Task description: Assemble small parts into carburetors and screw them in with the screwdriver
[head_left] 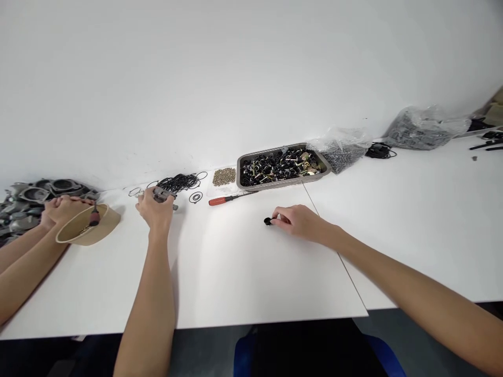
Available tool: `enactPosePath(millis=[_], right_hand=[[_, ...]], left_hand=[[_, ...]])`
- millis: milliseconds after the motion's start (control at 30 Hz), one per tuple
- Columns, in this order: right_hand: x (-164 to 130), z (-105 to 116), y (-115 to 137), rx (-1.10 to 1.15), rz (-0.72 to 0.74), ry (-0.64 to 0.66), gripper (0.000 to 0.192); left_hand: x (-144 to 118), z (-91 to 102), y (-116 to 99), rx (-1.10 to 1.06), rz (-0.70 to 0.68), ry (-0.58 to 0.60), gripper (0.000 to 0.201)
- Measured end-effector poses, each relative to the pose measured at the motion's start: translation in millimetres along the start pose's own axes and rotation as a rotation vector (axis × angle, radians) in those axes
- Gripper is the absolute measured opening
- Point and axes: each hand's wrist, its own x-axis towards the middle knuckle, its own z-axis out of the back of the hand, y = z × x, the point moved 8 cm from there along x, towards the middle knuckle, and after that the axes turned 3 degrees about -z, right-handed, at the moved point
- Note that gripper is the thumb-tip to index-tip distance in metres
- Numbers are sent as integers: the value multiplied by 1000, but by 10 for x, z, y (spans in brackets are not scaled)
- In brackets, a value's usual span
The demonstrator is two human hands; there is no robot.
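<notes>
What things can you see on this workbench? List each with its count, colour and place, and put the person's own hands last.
metal tray: one, grey, back centre, full of small black and brass parts
screwdriver: one, red handle, before the tray
brass bits: one heap, left of the tray
black rings: one heap, back left
plastic bags: two, clear, right of the tray
grey castings: one heap, far left
tan bowl: one, left
co-worker's hands: two, over the bowl
left hand: on a grey metal part
right hand: pinching a small black part
</notes>
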Motion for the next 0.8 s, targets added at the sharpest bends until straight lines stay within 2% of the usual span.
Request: enactPosePath(millis=[100,167,267,300,367,467,533,633,733,800], right_hand=[[20,0,-34,-37,-29,-27,20],[39,25,-87,-102,-77,-72,22],[62,87,-195,-176,-167,-133,21],[68,109,-228,-182,-191,-144,21],[76,154,-284,-178,-229,-156,20],[88,212,-339,-163,-270,-156,21],[98,228,-354,-150,-279,-143,21],[110,228,-370,-133,-277,-122,21],[116,218,-390,-127,-270,-123,22],[118,208,-399,-128,-264,-130,21]], left_hand=[[-63,-23,-346,-213,-81,3,40],[-171,-136,-625,-476,-98,117,38],[-507,-358,-1102,-863,-75,381,40],[-677,-436,-1273,-957,-68,504,39],[-1083,-554,-1599,-1071,-71,757,38],[-1694,-616,-1940,-1157,-59,1045,40],[-2007,-616,-2068,-1213,-19,1181,41],[-2265,-601,-2156,-1282,40,1331,39],[-2307,-615,-2165,-1296,19,1432,39],[-2234,-656,-2124,-1287,-12,1413,32]])
